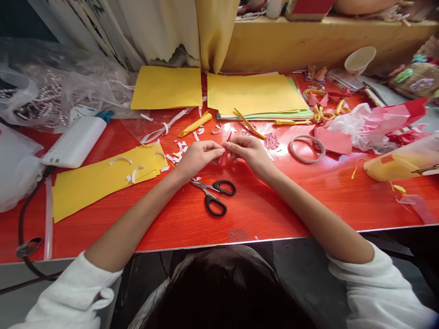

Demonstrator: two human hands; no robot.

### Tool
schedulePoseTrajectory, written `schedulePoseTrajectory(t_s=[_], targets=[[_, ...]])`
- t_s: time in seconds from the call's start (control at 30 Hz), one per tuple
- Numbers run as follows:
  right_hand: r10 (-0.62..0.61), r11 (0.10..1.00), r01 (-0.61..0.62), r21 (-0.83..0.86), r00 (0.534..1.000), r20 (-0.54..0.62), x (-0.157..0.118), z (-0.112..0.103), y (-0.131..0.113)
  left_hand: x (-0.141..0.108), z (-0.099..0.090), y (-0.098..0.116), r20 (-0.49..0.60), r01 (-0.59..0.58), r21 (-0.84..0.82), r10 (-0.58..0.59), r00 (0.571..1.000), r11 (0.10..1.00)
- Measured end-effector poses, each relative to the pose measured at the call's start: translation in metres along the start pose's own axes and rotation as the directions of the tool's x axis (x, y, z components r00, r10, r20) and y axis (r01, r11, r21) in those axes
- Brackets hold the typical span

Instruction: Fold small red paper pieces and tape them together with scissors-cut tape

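A small folded piece of red paper [223, 158] is held between my two hands above the red table. My left hand [198, 157] pinches its left side, thumb and forefinger pressed together. From the other side my right hand [252, 153] grips the same paper, its fingertips almost touching those of the left. Just below the hands lie scissors with black handles [216, 197], blades partly under my left wrist. White paper scraps [178, 151] are scattered left of my left hand. A rolled yellow paper [196, 124] rests behind them.
Yellow sheets [106, 178] and a white power bank [76, 141] lie left. Stacked coloured paper [254, 93] and another yellow sheet [168, 87] are at the back. To the right are a tape roll [307, 149], pink paper squares [332, 140] and a bottle [401, 160].
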State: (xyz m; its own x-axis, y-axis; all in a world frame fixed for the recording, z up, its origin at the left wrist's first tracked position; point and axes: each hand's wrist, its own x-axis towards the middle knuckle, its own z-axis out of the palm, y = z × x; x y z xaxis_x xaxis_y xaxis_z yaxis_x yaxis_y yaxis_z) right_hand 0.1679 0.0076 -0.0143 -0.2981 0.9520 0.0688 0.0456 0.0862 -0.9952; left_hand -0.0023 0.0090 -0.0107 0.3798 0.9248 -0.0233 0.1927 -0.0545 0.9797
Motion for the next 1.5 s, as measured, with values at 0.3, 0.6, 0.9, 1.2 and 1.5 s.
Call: schedulePoseTrajectory(t_s=[0.3,0.6,0.9,1.2,1.5], targets=[[-0.089,0.99,0.087,-0.111,0.996,-0.013,-0.003,-0.001,-0.007,0.0,0.0,-0.002,-0.005,0.021,-0.072,-0.021,1.0,0.997],[0.016,1.0,-0.015,-0.021,0.999,0.051,-0.001,0.002,-0.005,0.0,0.002,0.0,0.023,0.062,-0.13,-0.059,0.998,0.99],[0.042,0.989,-0.019,-0.148,0.987,0.154,-0.006,0.002,-0.015,0.0,-0.009,0.007,-0.175,-0.116,0.224,0.157,0.972,0.968],[0.097,0.982,-0.034,-0.185,0.935,0.341,-0.009,0.008,-0.015,-0.002,-0.005,0.008,-0.151,-0.14,0.121,0.157,0.976,0.983],[0.088,0.98,-0.026,-0.199,0.946,0.312,-0.008,0.011,-0.004,-0.002,-0.004,0.012,-0.149,-0.084,0.474,0.174,0.973,0.877]])
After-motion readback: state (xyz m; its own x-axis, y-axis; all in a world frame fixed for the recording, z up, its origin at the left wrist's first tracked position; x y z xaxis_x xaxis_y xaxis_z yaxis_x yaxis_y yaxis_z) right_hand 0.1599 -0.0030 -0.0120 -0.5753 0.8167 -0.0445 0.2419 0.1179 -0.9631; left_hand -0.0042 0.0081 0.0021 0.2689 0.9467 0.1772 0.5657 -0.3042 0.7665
